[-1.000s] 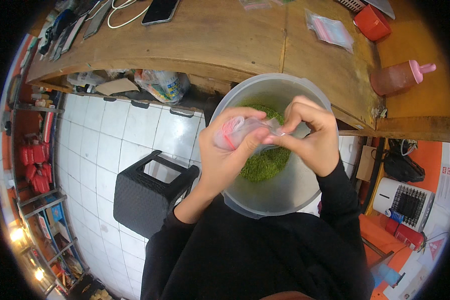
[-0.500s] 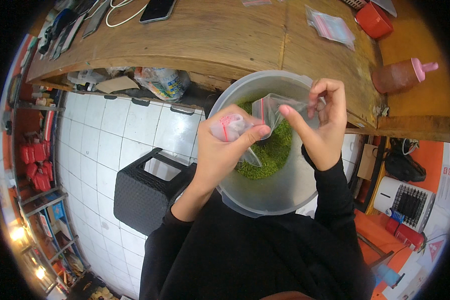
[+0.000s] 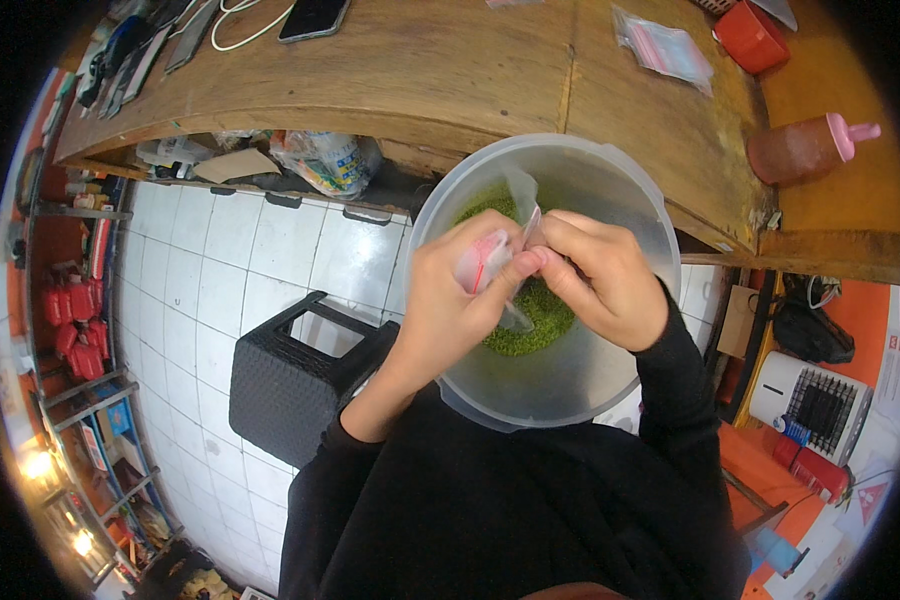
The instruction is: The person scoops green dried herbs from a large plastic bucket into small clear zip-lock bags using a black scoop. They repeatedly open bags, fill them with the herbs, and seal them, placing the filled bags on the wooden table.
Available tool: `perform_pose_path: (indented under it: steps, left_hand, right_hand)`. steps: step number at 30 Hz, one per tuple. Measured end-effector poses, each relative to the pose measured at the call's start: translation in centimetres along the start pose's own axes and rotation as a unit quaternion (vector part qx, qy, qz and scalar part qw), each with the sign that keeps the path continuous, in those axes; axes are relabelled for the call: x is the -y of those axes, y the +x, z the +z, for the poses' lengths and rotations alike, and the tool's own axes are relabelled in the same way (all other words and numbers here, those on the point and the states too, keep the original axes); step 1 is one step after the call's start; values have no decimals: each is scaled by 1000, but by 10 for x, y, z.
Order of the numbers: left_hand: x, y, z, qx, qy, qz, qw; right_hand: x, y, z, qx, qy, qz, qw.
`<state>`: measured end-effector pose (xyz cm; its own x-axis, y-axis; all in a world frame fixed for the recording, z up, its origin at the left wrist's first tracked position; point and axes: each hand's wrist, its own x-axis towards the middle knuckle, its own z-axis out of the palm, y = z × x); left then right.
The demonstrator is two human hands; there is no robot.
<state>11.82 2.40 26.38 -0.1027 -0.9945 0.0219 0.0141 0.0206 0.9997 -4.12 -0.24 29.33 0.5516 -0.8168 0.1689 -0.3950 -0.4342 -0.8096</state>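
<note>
My left hand (image 3: 460,285) is closed round a bunched wad of clear zip bags (image 3: 482,262) with a pink-red stripe. Between both hands stands a clear zip bag (image 3: 523,195), its upper part sticking up past my fingers. My right hand (image 3: 600,278) pinches this bag at its edge, thumb and fingers pressed together and touching my left thumb. Both hands are over a large translucent plastic tub (image 3: 570,395). Inside the tub lies a heap of fine green moss-like material (image 3: 535,325), partly hidden by my hands.
A wooden table (image 3: 440,75) borders the tub's far side. On it lie a stack of zip bags (image 3: 665,50), a phone (image 3: 313,18), a red container (image 3: 750,40) and a pink-capped bottle (image 3: 810,150). A black stool (image 3: 290,400) stands on the white tiles at left.
My right hand has come in from the right, its spread fingers closing on the clear zip bag beside my left hand. My left hand has shifted slightly right.
</note>
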Motion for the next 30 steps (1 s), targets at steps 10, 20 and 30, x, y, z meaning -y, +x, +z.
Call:
perform_pose_path:
  steps: [10,20,30]
  left_hand:
    - [-4,1,-6,26,111,104,988]
    - [2,-2,7,-164,188,110,962]
    - [-1,-7,4,61,163,150,973]
  right_hand:
    - [3,-2,3,13,9,44,999]
    - [8,-3,21,-93,-223,-14,970]
    - [-3,-1,8,-159,24,-20,987]
